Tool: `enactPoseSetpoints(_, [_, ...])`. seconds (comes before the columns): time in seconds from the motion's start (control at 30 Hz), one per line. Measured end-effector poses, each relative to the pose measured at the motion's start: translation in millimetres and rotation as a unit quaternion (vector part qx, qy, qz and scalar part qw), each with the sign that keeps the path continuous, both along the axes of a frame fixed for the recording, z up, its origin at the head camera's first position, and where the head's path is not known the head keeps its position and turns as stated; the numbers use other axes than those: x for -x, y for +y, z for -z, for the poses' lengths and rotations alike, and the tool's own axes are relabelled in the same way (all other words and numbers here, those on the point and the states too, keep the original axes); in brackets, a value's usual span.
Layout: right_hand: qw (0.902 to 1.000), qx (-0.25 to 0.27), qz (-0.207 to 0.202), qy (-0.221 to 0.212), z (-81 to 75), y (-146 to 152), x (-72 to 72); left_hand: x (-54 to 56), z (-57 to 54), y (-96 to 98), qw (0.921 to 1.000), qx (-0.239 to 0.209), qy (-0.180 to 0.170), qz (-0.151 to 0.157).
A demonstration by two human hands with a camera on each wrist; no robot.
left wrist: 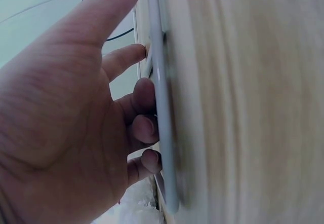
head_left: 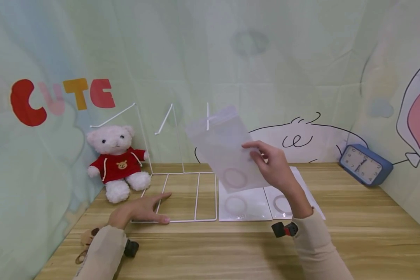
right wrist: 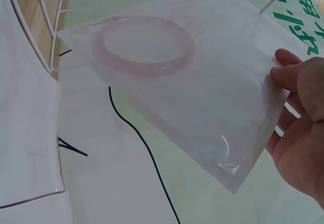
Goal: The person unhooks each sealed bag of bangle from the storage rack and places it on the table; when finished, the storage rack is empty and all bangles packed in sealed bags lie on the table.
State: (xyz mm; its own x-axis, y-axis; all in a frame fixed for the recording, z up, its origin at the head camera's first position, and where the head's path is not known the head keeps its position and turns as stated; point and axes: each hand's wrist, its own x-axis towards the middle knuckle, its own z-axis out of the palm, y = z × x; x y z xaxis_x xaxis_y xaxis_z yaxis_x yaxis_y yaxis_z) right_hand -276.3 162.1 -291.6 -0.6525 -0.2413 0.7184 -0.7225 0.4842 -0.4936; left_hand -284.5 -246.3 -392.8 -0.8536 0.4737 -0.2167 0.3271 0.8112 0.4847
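My right hand (head_left: 274, 167) pinches a translucent plastic bag (head_left: 220, 149) by its side edge, raised and tilted above the table. A pink ring (right wrist: 144, 69) shows through the film near the bag's lower end. The bag's upper end overlaps the rightmost prong (head_left: 208, 116) of a white wire rack (head_left: 197, 196) in the head view. At the rack's base, my left hand (head_left: 143, 208) rests with thumb and index finger spread, the thumb on the front bar. The left wrist view has the other fingertips (left wrist: 145, 127) beside the rod, loosely bent.
More bags with rings (head_left: 245, 212) lie flat right of the rack. A white teddy bear (head_left: 117, 163) in a red hoodie sits at the rack's left. A blue clock (head_left: 365, 165) stands at the back right. Near the left sleeve lies a small brown item (head_left: 87, 236).
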Motion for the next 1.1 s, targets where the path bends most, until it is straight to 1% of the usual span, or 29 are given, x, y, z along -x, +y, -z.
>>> enactPoseSetpoints(0.17, [0.9999, 0.005, -0.001, 0.011, -3.4, 2, -2.0, 0.4, 2.2, -1.5, 1.0000, 0.001, 0.002, 0.001])
enactPoseSetpoints(0.5, [0.9993, 0.009, 0.003, 0.035, -10.3, 4, -7.8, 0.9, 2.6, -2.1, 1.0000, 0.001, 0.003, 0.001])
enactPoseSetpoints(0.6, [0.9994, 0.008, 0.003, 0.034, -11.9, 5, -9.3, 1.1, 2.8, -2.1, 1.0000, 0.003, 0.004, 0.001])
enactPoseSetpoints(1.1, [0.9994, 0.009, -0.024, 0.022, -19.2, 13, -15.4, 0.7, 1.4, -0.8, 1.0000, 0.006, 0.005, 0.001])
